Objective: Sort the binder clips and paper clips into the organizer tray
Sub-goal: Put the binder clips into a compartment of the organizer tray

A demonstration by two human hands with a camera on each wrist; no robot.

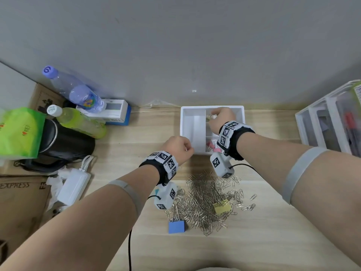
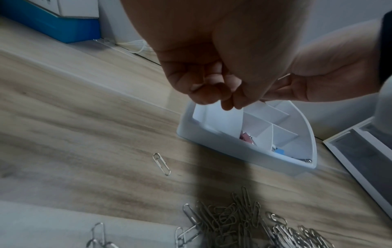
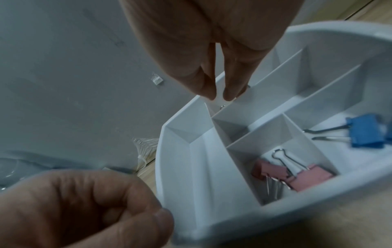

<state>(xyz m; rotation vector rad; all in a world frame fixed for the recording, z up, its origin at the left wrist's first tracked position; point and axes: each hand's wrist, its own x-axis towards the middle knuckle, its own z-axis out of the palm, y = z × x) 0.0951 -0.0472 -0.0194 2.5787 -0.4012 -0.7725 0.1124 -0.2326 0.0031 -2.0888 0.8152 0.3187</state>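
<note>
The right hand [image 1: 221,119] pinches something pale over the organizer tray [image 1: 187,110], unidentifiable. The left hand [image 1: 178,148] is clenched, apparently empty. A careless release could land it in the wrong compartment

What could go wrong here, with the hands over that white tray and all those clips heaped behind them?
The wrist unit under the right hand hangs just above the paper clip pile and might scatter it. The yellow binder clip lies half buried there, so it may drag paper clips along. The left hand steadies the organizer tray at one corner only, so a knock might shift it.
</note>
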